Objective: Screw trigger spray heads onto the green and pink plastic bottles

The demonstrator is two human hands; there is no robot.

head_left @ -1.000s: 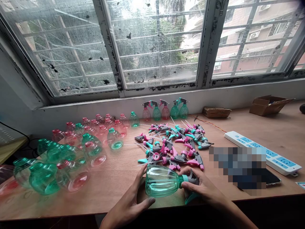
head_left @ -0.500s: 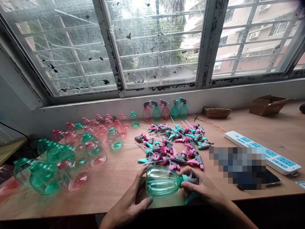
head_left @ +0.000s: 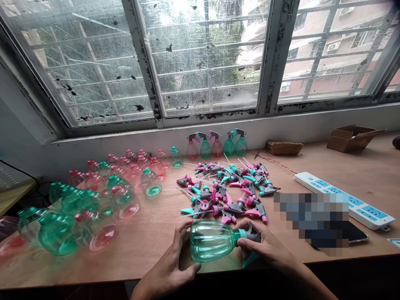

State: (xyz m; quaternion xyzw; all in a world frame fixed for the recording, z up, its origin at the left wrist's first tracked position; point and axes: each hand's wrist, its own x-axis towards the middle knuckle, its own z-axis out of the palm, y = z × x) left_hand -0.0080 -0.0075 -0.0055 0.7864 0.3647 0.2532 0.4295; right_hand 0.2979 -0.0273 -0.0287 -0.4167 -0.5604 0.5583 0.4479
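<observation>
The green bottle (head_left: 212, 241) is held on its side over the near edge of the table (head_left: 150, 233), its base towards the left hand (head_left: 170, 262) and its neck towards the right hand (head_left: 270, 246). A grey spray head (head_left: 253, 236) with a teal collar (head_left: 241, 233) sits on the neck, and the right hand is closed on it, thumb against the collar, the teal trigger (head_left: 250, 260) hanging below. The left hand is cupped about the base, fingers at the far side and thumb by the lower edge; from where I stand I can't tell how firmly it grips, if at all. My guess is that the collar is being turned against the bottle. To do that well, I'd keep head and bottle in one straight line, hold one firm and turn the other in short strokes, without squeezing the thin-looking wall or pulling the trigger, and ease off if the thread binds. Just beyond the bottle lies a heap of loose spray heads (head_left: 239, 205); open bottles (head_left: 58, 235) crowd the left side, and five bottles with heads on (head_left: 216, 148) stand upright by the wall.
</observation>
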